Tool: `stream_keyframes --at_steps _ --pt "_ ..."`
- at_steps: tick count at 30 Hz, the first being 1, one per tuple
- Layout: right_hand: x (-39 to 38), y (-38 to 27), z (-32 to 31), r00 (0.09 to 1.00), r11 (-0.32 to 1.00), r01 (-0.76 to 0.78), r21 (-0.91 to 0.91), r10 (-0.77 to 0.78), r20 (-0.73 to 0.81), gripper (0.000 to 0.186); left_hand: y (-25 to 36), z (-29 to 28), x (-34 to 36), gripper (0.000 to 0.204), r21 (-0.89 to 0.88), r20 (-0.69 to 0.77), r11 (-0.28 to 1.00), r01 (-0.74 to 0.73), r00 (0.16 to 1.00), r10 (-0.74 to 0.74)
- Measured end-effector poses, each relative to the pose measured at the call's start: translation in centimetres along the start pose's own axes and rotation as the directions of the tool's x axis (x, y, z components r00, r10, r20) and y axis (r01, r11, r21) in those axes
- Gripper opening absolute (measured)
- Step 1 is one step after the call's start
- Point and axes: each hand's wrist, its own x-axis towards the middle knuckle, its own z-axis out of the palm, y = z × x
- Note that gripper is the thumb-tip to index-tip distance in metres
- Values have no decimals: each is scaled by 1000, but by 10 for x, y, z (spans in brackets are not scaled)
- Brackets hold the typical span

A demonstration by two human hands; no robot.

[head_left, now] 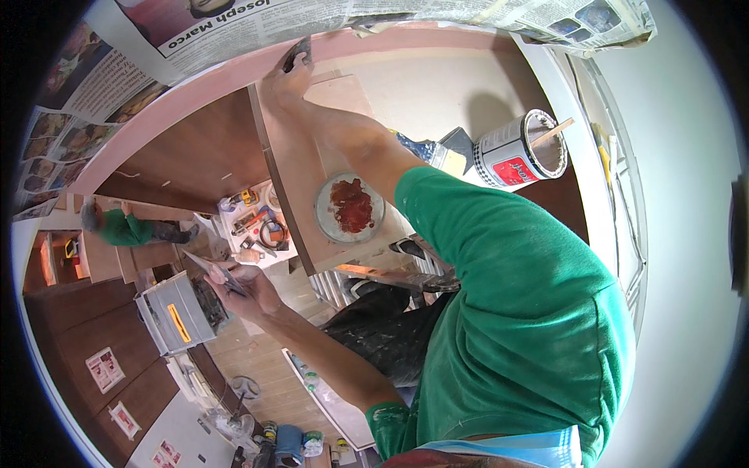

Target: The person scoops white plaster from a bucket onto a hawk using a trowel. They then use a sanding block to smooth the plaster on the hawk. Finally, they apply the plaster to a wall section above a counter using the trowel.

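Dark hand tool (297, 56), anyone? What shape would you call it?

Flat and kinda oblong, rounded off, near-black with paler scuffs. Blur and the fingers hide the finer detail, so I can't tell what it's made of.

Where's it sitting, and which way's it pointing?

Up near the top of the view, over the pink band (390, 44) that curves along under the taped-up newspaper (273, 25). Long axis is on a slant: lower end in the palm, far end aimed up and a bit right, toward the paper. Can't swear it's actually touching the band.

How's the grip?

Right hand (292, 81) has its fingers closed around it, pinching the lower part. Left hand (248, 288) is well apart, lower down, clamping a thin grey plate (226, 279) between thumb and fingers. That one's stiff-looking, straight-edged, with a corner poking up-left.

And the messy stuff?

Round pale disc (323, 210) with a lumpy red-brown smear (353, 204), lying on a smooth brownish panel (300, 168). Right of that there's a cylindrical can (499, 151), drippy rim, wooden stick (554, 132) leaning out.
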Motion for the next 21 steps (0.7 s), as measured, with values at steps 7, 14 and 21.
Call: stream_keyframes --at_steps 7,14,21 --pt "-10 -11 -42 954 873 -297 387 250 166 30 10 -13 6 14 6 137 1000 -2 991 1" --pt "84 53 -150 997 973 -62 223 73 -41 23 4 -1 1 23 -112 -23 993 44 999 -46" --pt "150 81 -173 987 988 -22 155 46 -157 23 -5 7 5 20 -93 -1 994 61 998 -62"
